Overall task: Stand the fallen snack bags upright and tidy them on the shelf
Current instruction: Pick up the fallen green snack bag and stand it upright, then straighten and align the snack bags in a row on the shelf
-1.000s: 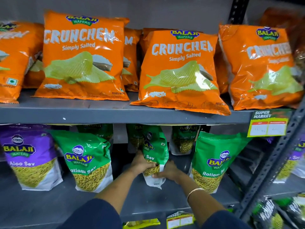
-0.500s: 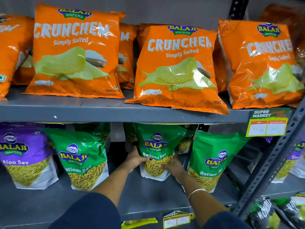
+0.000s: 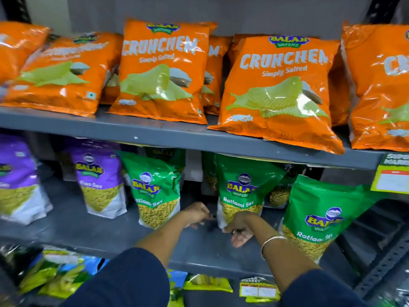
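Sev bag (image 3: 242, 191) upright mid-shelf, both my hands just off it.

My left hand (image 3: 197, 214) hangs loosely curled and empty beside the bag's lower left corner; my right hand (image 3: 240, 230) is open, palm up, empty, just in front of its base. The bag stands between two other green bags (image 3: 155, 191) (image 3: 318, 218) on the lower shelf (image 3: 88, 231). Its base looks narrow and the top heavy, so I judge it could tip forward on its own, or my right wrist could catch it and knock it over. The right-hand green bag leans and may slide.
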Demonstrator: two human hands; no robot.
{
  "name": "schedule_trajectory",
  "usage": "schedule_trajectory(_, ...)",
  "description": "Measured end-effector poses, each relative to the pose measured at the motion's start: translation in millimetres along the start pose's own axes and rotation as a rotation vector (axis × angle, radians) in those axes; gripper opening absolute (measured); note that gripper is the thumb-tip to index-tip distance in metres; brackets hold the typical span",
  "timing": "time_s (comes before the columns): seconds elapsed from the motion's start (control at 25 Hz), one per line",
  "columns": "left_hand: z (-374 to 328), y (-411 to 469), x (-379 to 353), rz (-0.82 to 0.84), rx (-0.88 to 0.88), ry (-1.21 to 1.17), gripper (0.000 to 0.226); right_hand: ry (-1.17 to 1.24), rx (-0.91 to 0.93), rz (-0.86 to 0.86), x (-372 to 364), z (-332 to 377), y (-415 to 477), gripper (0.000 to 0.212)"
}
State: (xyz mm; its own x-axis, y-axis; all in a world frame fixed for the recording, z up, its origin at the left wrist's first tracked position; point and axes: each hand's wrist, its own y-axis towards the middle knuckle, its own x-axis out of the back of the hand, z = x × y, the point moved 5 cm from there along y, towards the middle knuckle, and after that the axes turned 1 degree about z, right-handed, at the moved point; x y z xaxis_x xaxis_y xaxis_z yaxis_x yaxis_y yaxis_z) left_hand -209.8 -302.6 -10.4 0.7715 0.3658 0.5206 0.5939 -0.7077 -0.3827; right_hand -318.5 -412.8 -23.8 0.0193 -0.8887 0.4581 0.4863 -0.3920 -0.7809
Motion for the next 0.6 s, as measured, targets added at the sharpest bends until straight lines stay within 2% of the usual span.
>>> schedule_trajectory(0.04,11.8,-10.7,5.9,0.052,0.044,0.016,0.006,-0.051,0.034,0.001,-10.7,15.0,0.4,0.035)
schedule_trajectory(0.12,41.1,-28.9,23.2,0.12,0.13,0.052,0.02,-0.169,0.091,0.0,-34.2,42.6,2.2,0.037)
schedule_trajectory(0.24,99.8,-58.5,68.6,0.084,0.258,0.108,0.025,-0.246,0.171,0.055,-84.7,82.9,-6.3,0.034)
schedule_trajectory(0.4,186.5,-92.9,162.8,-0.175,0.358,0.116,0.031,-0.211,0.399,0.108,-168.4,157.3,-17.9,0.02)
schedule_trajectory(0.44,204.2,-99.7,190.4,-0.25,0.347,0.094,0.029,-0.198,0.452,0.085,-188.9,179.2,-19.6,0.029)
schedule_trajectory(0.52,227.7,-104.6,236.7,-0.393,0.274,0.021,0.026,-0.263,0.522,-0.057,-213.1,212.7,-20.0,0.066)
schedule_trajectory(0.56,239.4,-101.5,260.6,-0.466,0.208,-0.028,0.029,-0.276,0.543,-0.133,-221.7,228.9,-21.5,0.076)
schedule_trajectory(0.6,245.3,-96.9,278.7,-0.527,0.144,-0.1,0.039,-0.235,0.555,-0.193,-224.6,241.6,-22.5,0.074)
